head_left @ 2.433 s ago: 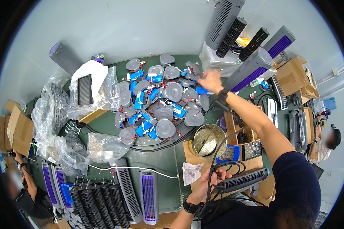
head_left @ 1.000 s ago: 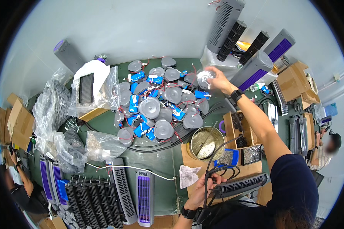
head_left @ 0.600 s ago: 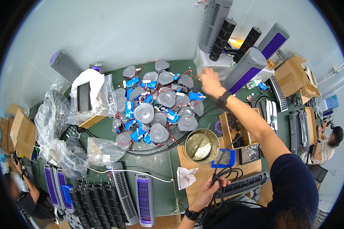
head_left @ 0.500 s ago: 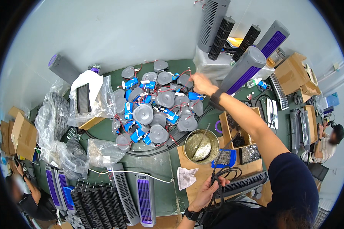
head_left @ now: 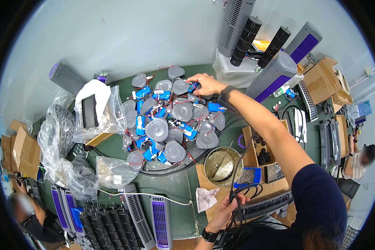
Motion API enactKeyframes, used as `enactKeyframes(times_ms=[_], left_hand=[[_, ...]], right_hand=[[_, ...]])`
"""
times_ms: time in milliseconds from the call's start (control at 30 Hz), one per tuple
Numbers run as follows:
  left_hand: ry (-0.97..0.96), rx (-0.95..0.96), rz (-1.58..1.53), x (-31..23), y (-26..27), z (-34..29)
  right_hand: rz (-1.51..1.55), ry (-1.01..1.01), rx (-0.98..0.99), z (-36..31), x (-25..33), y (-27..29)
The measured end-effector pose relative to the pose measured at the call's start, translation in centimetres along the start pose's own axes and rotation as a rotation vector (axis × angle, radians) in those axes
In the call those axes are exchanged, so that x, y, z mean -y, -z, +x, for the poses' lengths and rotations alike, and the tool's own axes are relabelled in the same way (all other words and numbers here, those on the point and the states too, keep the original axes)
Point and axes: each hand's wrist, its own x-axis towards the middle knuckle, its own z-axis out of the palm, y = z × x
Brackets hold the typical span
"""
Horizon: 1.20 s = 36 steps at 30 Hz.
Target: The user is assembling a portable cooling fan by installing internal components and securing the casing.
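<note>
My left hand (head_left: 223, 213) is closed around a looped bundle of black cable (head_left: 238, 196) at the lower middle. The bundle hangs over the near edge of the work area, by a grey fan housing (head_left: 264, 205). At the far side of the pile, my right hand (head_left: 206, 84) has thumb and fingers closed about a small blue-wrapped battery pack (head_left: 192, 86). Part of that pack is hidden by the fingers. Around it lie several grey rounded bases (head_left: 157, 129) with red wires and more blue packs (head_left: 189, 131).
A metal bowl (head_left: 213, 175) with a stick in it stands beside a blue tray of small screws (head_left: 249, 181) and a wooden box (head_left: 248, 141). Tower fans (head_left: 275, 71) rise at the far right. Plastic bags (head_left: 112, 171) and black fan rollers (head_left: 108, 223) are at left. Co-workers sit at both sides.
My right hand has moved left over the pile, from beside a red wire to the small blue battery pack. My left hand keeps its hold on the cable.
</note>
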Motion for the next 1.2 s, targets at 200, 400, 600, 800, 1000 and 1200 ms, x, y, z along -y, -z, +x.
enactKeyframes(times_ms=[200,400,600,800,1000,1200], left_hand=[[-0.081,-0.080,0.293,-0.9,-1.6,1.5],[-0.145,-0.106,0.934,-5.9,-3.2,0.1],[-0.287,-0.344,0.468,-11.7,-3.3,0.4],[-0.731,-0.328,0.022,-11.8,-2.9,3.0],[-0.696,-0.406,0.044,-11.8,-3.0,3.0],[-0.670,-0.426,0.216,-13.2,-4.2,4.0]], right_hand=[[-0.088,0.002,-0.067,0.9,-2.2,-0.4],[0.574,0.079,-0.434,-2.7,-0.2,1.5],[0.574,0.520,-0.354,-10.9,9.6,5.7],[0.568,0.797,-0.299,-18.9,17.8,3.0],[0.873,0.557,-0.156,-20.6,18.1,4.0],[0.890,0.438,-0.157,-21.2,17.6,5.9]])
